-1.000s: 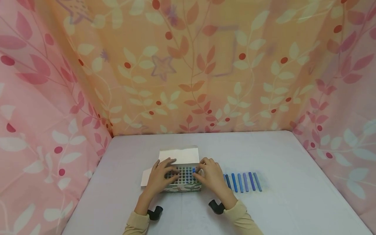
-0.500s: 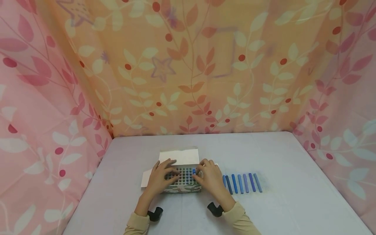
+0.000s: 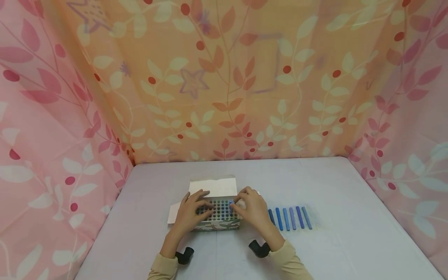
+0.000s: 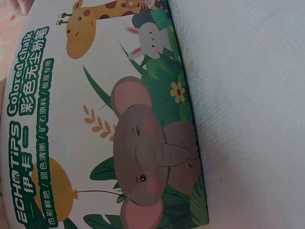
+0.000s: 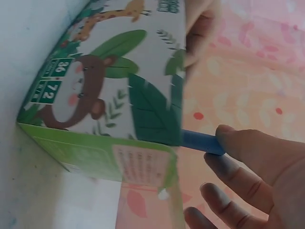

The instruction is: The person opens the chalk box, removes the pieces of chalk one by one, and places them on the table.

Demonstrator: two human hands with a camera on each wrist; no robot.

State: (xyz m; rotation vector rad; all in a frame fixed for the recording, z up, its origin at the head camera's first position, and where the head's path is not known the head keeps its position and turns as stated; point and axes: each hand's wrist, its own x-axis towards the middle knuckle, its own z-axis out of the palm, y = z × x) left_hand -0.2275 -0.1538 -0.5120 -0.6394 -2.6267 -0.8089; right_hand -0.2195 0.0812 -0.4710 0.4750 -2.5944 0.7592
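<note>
A cardboard chalk box (image 3: 220,224) stands on the table with its top flap folded back, and rows of colored chalk ends (image 3: 218,208) show inside. At its right end my right hand (image 3: 252,208) pinches a blue chalk stick (image 5: 202,142) between thumb and forefinger; the stick pokes up out of the box top, its lower part hidden inside. My left hand (image 3: 190,210) rests over the left part of the box, fingers spread above the chalk ends. The left wrist view is filled by the printed box front (image 4: 105,124), with only slivers of fingers at its edge.
Right of the box, several blue and violet chalk sticks (image 3: 293,218) lie in a row, with chalk dust around them. The white lid flap (image 3: 213,187) leans back behind the box, and a side flap (image 3: 174,212) sticks out left. Patterned curtains (image 3: 224,97) surround the table.
My right hand has shifted slightly right, and it now covers the leftmost loose stick in the head view. The blue stick shows less between its fingers. My left hand has stayed put.
</note>
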